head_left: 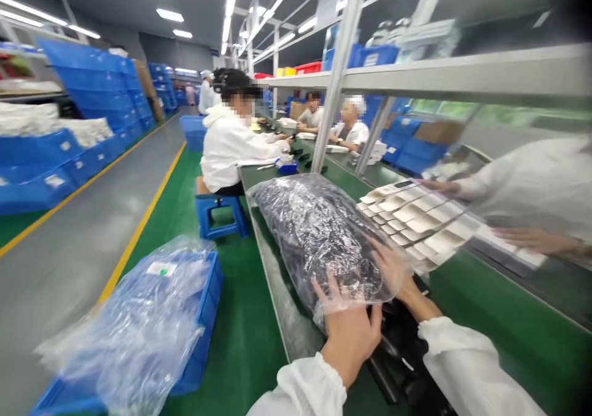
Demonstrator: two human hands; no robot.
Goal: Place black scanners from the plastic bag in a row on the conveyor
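Bright factory line, green bench [490, 317] running long under a steel shelf. On it lies a fat clear plastic bag [319, 231], crinkly and glossy, stuffed with small dark parts. Left hand [349, 333] is planted on the bag's near end, fingers spread wide and pressing into the film, white cuff at the wrist. Right hand [393, 268] reaches in from the right side, palm flat against the bag, fingers open, partly veiled by plastic. Both hands cup that near end between them. Just beside the bag, a tray of pale flat pieces [416, 219]. Down on the floor, a blue crate [203, 336] under loose film.
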